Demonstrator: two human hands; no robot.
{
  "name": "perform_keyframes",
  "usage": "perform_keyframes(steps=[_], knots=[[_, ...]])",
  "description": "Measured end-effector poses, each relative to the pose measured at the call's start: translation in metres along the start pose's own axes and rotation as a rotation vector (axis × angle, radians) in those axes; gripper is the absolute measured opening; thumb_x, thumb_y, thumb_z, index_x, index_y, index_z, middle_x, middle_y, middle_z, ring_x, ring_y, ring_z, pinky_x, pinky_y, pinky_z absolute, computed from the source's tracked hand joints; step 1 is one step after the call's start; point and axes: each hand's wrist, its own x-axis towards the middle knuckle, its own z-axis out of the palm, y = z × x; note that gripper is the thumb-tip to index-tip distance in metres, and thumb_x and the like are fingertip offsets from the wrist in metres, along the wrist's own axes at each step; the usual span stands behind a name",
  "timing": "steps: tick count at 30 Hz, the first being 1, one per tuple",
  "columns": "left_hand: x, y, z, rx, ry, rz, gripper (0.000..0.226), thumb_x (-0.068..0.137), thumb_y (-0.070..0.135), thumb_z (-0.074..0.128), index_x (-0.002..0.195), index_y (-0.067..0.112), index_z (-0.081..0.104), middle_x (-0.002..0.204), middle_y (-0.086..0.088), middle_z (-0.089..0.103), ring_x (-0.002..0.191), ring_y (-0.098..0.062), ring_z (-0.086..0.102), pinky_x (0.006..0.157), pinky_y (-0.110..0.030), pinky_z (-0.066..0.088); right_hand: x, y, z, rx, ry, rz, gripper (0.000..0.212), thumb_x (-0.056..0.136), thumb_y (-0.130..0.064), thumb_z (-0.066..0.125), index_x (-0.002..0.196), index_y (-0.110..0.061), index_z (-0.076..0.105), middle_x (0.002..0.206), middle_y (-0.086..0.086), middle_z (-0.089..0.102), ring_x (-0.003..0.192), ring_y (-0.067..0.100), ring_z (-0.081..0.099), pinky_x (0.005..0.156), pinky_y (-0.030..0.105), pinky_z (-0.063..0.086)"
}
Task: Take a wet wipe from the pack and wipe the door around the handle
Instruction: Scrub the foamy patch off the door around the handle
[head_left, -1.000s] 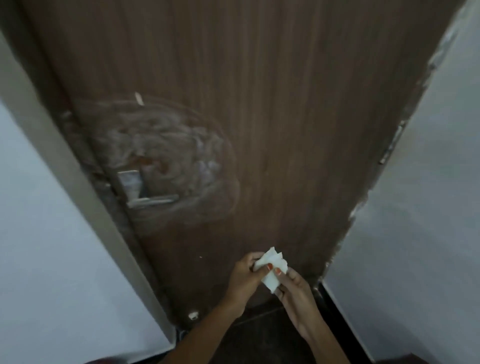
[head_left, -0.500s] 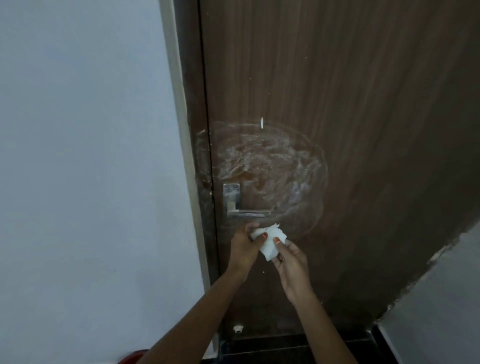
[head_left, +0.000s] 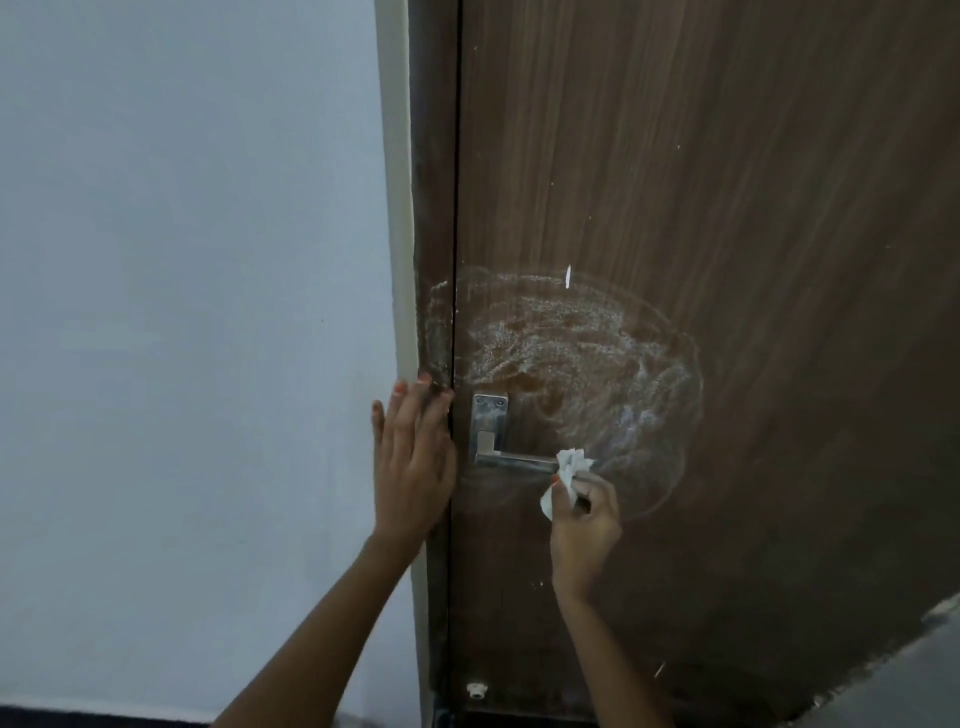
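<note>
bracing our flat, spread left hand (head_left: 413, 457) on the door frame (head_left: 434, 234) for balance, our right hand (head_left: 584, 525) pinches the wet wipe (head_left: 569, 467) against the handle (head_left: 519, 459), ready to scrub.

- A pale blue-grey wall (head_left: 182, 312) fills the left side.
- A brown door frame (head_left: 434, 208) with a cream edge strip (head_left: 394, 182) runs down beside it.
- A small white round stopper (head_left: 476, 689) sits near the bottom.
- Another wall (head_left: 909, 680) shows at the bottom right corner.
</note>
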Motion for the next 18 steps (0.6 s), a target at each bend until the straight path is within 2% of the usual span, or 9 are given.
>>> perform_keyframes(steps=[3,5,7,8,9,11,12,15,18], knots=[[0.012,-0.015,0.008,0.179,0.092,-0.006,0.053,0.093,0.018,0.045,0.143,0.010,0.027,0.159,-0.003,0.005,0.146,-0.012,-0.004,0.119,-0.036,-0.003,0.000,0.008,0.010,-0.079,-0.072,-0.099,0.012,0.073,0.006,0.071,0.075,-0.002,0.062,0.086,-0.002,0.056,0.080,0.016,0.058,0.068,-0.002,0.038],[0.021,-0.023,0.012,0.236,0.106,0.028,0.061,0.100,0.026,0.037,0.152,0.019,0.007,0.159,0.005,-0.011,0.146,-0.012,-0.008,0.119,-0.036,-0.006,0.001,0.010,0.014,-0.119,-0.105,-0.126,0.011,0.074,0.005,0.072,0.076,-0.002,0.064,0.089,-0.003,0.054,0.085,0.021,0.059,0.071,0.006,0.041],[0.029,-0.029,0.019,0.247,0.119,0.036,0.066,0.101,0.028,0.035,0.152,0.020,-0.004,0.159,-0.002,-0.009,0.145,-0.011,-0.009,0.119,-0.035,-0.006,0.001,0.012,0.019,-0.130,-0.115,-0.133,0.010,0.074,0.006,0.071,0.079,0.001,0.065,0.092,0.000,0.051,0.086,0.025,0.060,0.072,0.022,0.050],[0.032,-0.032,0.022,0.246,0.134,0.019,0.067,0.099,0.027,0.038,0.153,0.017,-0.001,0.159,-0.008,-0.001,0.145,-0.011,-0.009,0.119,-0.034,-0.006,0.001,0.012,0.020,-0.128,-0.113,-0.141,0.011,0.075,0.007,0.071,0.081,0.001,0.065,0.094,0.000,0.050,0.086,0.027,0.060,0.072,0.029,0.053],[0.035,-0.035,0.025,0.241,0.149,-0.004,0.065,0.098,0.027,0.039,0.152,0.012,0.007,0.157,-0.014,0.009,0.145,-0.010,-0.008,0.118,-0.034,-0.005,0.001,0.013,0.022,-0.119,-0.108,-0.143,0.012,0.075,0.007,0.070,0.084,0.001,0.064,0.096,0.001,0.049,0.087,0.027,0.059,0.073,0.032,0.054],[0.040,-0.044,0.029,0.219,0.167,-0.035,0.054,0.103,0.029,0.034,0.146,0.002,0.017,0.148,-0.024,0.027,0.145,-0.010,-0.008,0.118,-0.033,-0.004,0.000,0.015,0.025,-0.080,-0.090,-0.104,0.015,0.077,0.007,0.068,0.088,-0.001,0.063,0.103,0.001,0.045,0.092,0.022,0.057,0.077,0.028,0.052],[0.042,-0.049,0.031,0.217,0.173,-0.021,0.055,0.104,0.031,0.028,0.149,0.003,0.013,0.149,-0.024,0.023,0.145,-0.010,-0.008,0.118,-0.033,-0.004,-0.001,0.016,0.027,-0.056,-0.075,-0.084,0.017,0.077,0.008,0.067,0.091,-0.002,0.062,0.107,0.000,0.043,0.094,0.018,0.054,0.079,0.024,0.050],[0.040,-0.059,0.034,0.225,0.188,0.086,0.057,0.106,0.032,0.021,0.152,0.017,-0.009,0.158,0.004,-0.010,0.145,-0.010,-0.008,0.118,-0.033,-0.002,-0.007,0.016,0.032,-0.024,-0.048,-0.099,0.019,0.079,0.005,0.067,0.097,-0.003,0.064,0.113,0.002,0.040,0.100,0.009,0.049,0.084,0.022,0.049],[0.039,-0.062,0.037,0.201,0.221,0.105,0.055,0.105,0.029,0.020,0.151,0.018,-0.008,0.157,0.008,-0.015,0.145,-0.010,-0.007,0.119,-0.033,-0.001,-0.022,0.015,0.041,-0.043,-0.102,-0.185,0.022,0.084,-0.003,0.064,0.106,-0.001,0.064,0.116,0.009,0.044,0.106,0.011,0.050,0.088,0.027,0.050]])
